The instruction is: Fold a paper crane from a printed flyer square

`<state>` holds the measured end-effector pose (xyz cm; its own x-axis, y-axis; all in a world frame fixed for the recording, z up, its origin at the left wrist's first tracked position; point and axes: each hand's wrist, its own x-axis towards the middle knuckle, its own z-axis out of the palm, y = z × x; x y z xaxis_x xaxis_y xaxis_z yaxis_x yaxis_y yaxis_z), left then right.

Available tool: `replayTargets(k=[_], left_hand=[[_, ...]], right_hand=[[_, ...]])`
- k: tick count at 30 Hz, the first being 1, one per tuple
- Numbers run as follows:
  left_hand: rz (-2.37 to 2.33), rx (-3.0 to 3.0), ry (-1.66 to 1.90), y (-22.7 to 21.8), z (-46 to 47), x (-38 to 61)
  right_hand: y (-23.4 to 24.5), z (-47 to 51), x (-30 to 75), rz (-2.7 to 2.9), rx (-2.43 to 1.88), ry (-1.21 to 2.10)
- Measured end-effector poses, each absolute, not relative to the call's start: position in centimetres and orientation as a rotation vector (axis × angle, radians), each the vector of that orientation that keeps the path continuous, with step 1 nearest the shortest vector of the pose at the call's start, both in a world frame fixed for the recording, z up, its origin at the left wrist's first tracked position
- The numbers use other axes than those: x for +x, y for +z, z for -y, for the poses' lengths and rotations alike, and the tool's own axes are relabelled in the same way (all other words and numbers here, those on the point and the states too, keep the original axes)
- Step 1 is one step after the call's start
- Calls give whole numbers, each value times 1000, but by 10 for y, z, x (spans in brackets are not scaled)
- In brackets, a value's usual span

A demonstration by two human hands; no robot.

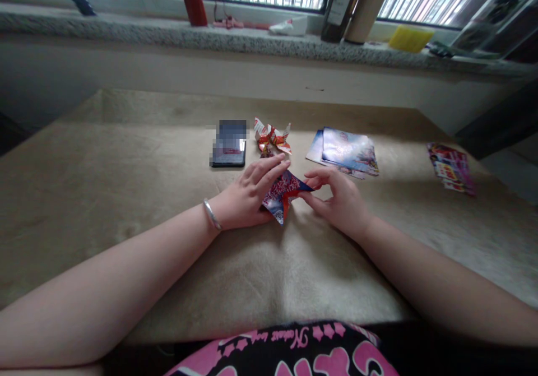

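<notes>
A folded piece of patterned paper [283,194], red, white and blue, lies on the beige table [126,185] between my hands. My left hand [247,194], with a silver bangle on its wrist, presses flat on the paper's left part, fingers stretched over it. My right hand [338,196] pinches the paper's right corner between thumb and fingers. Just behind the hands sits a finished folded paper figure [272,138] in red and white.
A dark phone [229,143] lies left of the folded figure. A stack of printed sheets [347,152] is at the right, more colourful sheets [451,168] farther right. The windowsill [252,37] behind holds a red container [194,6], a bottle and a yellow box.
</notes>
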<state>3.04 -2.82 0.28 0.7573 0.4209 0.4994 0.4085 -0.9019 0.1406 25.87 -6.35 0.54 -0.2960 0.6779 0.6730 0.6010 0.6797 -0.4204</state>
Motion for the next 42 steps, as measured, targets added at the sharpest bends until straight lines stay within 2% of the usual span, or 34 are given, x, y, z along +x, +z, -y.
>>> replayTargets(k=[9, 18, 28, 37, 42], left_hand=[[-808, 3032, 931, 3, 29, 32], [-1006, 3098, 889, 9, 31, 34], [-858, 3094, 780, 15, 32, 34], [-982, 2927, 988, 14, 33, 35], [-951, 2792, 1154, 14, 32, 36]], right_hand=[[7, 66, 256, 2062, -976, 70], [7, 65, 253, 1903, -1024, 246], [4, 64, 256, 1785, -1067, 334], [10, 67, 253, 1929, -832, 604], [13, 69, 251, 2023, -890, 471]])
